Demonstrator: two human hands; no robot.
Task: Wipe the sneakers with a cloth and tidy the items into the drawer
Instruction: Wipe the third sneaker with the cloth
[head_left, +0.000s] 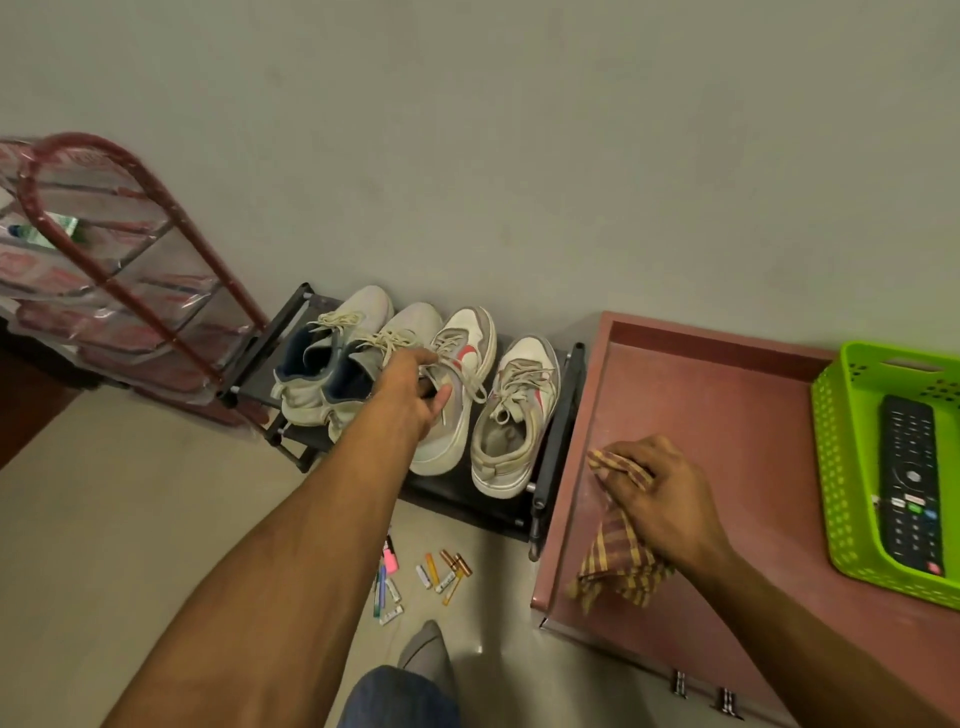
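Observation:
Several worn white sneakers stand in a row on a low black shoe rack against the wall. My left hand grips the collar of the third sneaker, the one with a red swoosh. Its partner sneaker stands at the right end of the rack. My right hand rests on top of the pink cabinet and holds a yellow and maroon checked cloth. Markers and batteries lie scattered on the floor in front of the rack.
A green plastic basket with a black remote in it sits on the cabinet's right side. Drawer handles show at the cabinet's front. A red-framed clear organiser stands left of the rack. My foot is near the markers.

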